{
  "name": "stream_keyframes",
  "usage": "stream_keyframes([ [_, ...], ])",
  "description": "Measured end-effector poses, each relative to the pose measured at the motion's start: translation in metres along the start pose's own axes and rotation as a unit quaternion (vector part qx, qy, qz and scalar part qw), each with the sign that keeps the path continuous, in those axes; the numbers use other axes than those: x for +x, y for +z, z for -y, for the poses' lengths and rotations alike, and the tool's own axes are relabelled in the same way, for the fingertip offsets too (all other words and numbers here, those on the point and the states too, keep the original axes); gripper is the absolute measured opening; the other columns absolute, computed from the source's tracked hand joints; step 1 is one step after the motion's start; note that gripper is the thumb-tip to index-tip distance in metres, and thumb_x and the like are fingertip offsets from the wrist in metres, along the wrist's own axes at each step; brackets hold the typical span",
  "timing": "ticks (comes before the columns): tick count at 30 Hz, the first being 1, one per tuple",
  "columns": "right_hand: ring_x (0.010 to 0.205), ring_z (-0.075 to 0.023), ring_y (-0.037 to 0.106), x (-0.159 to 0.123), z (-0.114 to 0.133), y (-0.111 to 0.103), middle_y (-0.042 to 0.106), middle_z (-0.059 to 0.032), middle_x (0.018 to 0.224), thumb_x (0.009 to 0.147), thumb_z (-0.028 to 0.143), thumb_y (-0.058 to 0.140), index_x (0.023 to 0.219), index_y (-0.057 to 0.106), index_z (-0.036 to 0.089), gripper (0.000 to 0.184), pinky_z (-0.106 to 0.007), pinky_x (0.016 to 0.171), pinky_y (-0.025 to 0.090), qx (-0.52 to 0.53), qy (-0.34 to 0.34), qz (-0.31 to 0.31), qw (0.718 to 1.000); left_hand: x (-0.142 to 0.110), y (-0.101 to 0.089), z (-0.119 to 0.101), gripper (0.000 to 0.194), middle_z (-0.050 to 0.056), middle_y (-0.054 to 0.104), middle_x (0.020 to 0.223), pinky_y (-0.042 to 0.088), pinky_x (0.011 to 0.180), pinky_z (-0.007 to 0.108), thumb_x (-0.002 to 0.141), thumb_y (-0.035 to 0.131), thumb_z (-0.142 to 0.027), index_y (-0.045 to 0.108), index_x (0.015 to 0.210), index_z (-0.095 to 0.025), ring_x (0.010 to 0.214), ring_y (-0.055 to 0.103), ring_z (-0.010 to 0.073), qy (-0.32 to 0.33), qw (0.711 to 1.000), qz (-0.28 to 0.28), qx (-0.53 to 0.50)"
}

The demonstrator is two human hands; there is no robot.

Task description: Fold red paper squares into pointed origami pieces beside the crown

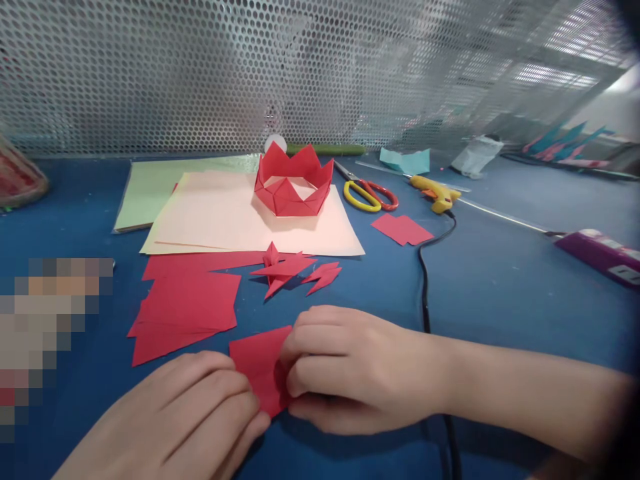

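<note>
A piece of red paper lies on the blue table between my two hands. My left hand rests at its lower left edge, fingers together and pressed on the paper. At the right edge, my right hand has its fingers curled and pinched on the same paper. Just beyond, a stack of red paper pieces lies to the left. Small folded red paper pieces sit ahead of my hands. Farther back, a red folded paper crown-shaped ring stands on cream sheets.
Scissors with yellow and red handles lie right of the ring. A yellow glue gun trails a black cord past my right forearm. A purple power strip is at far right. A perforated metal panel closes off the back.
</note>
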State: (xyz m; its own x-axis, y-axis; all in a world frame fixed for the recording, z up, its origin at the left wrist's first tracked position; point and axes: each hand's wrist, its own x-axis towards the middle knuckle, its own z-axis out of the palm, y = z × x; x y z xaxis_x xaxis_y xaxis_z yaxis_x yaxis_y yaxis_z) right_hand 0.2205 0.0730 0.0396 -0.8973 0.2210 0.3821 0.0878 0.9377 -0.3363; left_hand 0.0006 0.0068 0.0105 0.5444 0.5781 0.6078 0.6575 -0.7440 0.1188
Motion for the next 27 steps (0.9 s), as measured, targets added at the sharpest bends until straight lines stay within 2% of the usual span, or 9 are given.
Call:
stream_keyframes([
  [4,0.085,-0.0158,0.058,0.0,0.001,0.001,0.064,-0.0107,0.091,0.093,0.016,0.055,0.087,0.064,0.011,0.012,-0.024,0.078,0.049,0.086,0.059,-0.005,0.995,-0.002,-0.005,0.003,0.017,-0.006,0.065,0.077,0.038,0.094,0.026,0.098,0.044,-0.022,0.058,0.089,-0.023,0.084,0.054,0.0119,0.002,1.0,0.012,0.005],
  [6,0.086,-0.0161,0.059,0.0,0.002,0.001,0.063,-0.0114,0.093,0.09,0.015,0.057,0.086,0.064,0.011,0.009,-0.024,0.079,0.05,0.12,0.088,-0.01,0.989,-0.009,-0.005,0.006,0.016,-0.006,0.067,0.084,0.038,0.097,0.027,0.098,0.045,-0.022,0.061,0.098,-0.023,0.091,0.055,0.012,-0.012,1.0,0.021,0.0],
  [9,0.082,-0.0152,0.058,0.001,0.004,0.001,0.061,-0.0116,0.093,0.087,0.013,0.059,0.082,0.064,0.01,0.008,-0.023,0.076,0.051,0.147,0.131,-0.019,0.98,-0.025,-0.002,0.011,0.029,-0.006,0.067,0.102,0.037,0.102,0.028,0.097,0.04,-0.015,0.06,0.116,-0.026,0.103,0.056,0.012,-0.044,0.997,0.051,-0.023],
  [12,0.077,-0.0138,0.057,0.001,0.005,0.001,0.06,-0.0111,0.09,0.085,0.012,0.06,0.079,0.063,0.009,0.007,-0.021,0.071,0.051,0.158,0.16,-0.027,0.974,-0.035,0.001,0.015,0.039,-0.005,0.067,0.108,0.035,0.105,0.03,0.096,0.035,-0.011,0.058,0.121,-0.029,0.112,0.055,0.0134,-0.053,0.997,0.06,-0.002],
  [14,0.073,-0.0128,0.055,0.002,0.005,0.002,0.06,-0.0094,0.087,0.085,0.012,0.06,0.077,0.062,0.01,0.008,-0.02,0.067,0.049,0.154,0.171,-0.037,0.972,-0.035,0.0,0.016,0.038,-0.005,0.067,0.106,0.036,0.105,0.029,0.094,0.036,-0.011,0.059,0.119,-0.029,0.113,0.055,0.0135,-0.058,0.997,0.057,-0.006],
  [19,0.068,-0.0104,0.053,0.003,0.004,0.005,0.059,-0.0057,0.079,0.084,0.01,0.06,0.074,0.06,0.012,0.01,-0.017,0.063,0.045,0.137,0.187,-0.072,0.97,-0.019,-0.005,0.015,0.031,-0.003,0.063,0.105,0.032,0.11,0.024,0.094,0.038,-0.011,0.059,0.112,-0.024,0.106,0.054,0.0098,-0.021,0.999,0.026,0.004],
  [22,0.066,-0.0093,0.051,0.003,0.005,0.007,0.059,-0.0044,0.077,0.082,0.01,0.061,0.071,0.058,0.013,0.012,-0.016,0.061,0.044,0.139,0.192,-0.087,0.968,-0.013,-0.005,0.013,0.035,-0.004,0.063,0.11,0.029,0.112,0.023,0.094,0.035,-0.01,0.059,0.113,-0.026,0.111,0.052,0.0096,-0.011,0.999,0.025,0.018],
  [24,0.066,-0.0092,0.052,0.003,0.005,0.007,0.059,-0.0041,0.076,0.082,0.01,0.061,0.07,0.057,0.013,0.013,-0.016,0.06,0.043,0.146,0.199,-0.086,0.965,-0.014,-0.004,0.012,0.037,-0.005,0.062,0.115,0.029,0.112,0.022,0.093,0.034,-0.009,0.06,0.114,-0.027,0.113,0.051,0.0098,0.006,0.999,0.019,0.039],
  [27,0.068,-0.0094,0.053,0.002,0.005,0.007,0.059,-0.0042,0.077,0.083,0.011,0.061,0.071,0.057,0.013,0.013,-0.016,0.06,0.044,0.15,0.204,-0.081,0.964,-0.022,-0.002,0.01,0.039,-0.004,0.061,0.122,0.027,0.116,0.028,0.092,0.034,-0.009,0.06,0.116,-0.026,0.122,0.048,0.0129,0.033,0.997,0.006,0.071],
])
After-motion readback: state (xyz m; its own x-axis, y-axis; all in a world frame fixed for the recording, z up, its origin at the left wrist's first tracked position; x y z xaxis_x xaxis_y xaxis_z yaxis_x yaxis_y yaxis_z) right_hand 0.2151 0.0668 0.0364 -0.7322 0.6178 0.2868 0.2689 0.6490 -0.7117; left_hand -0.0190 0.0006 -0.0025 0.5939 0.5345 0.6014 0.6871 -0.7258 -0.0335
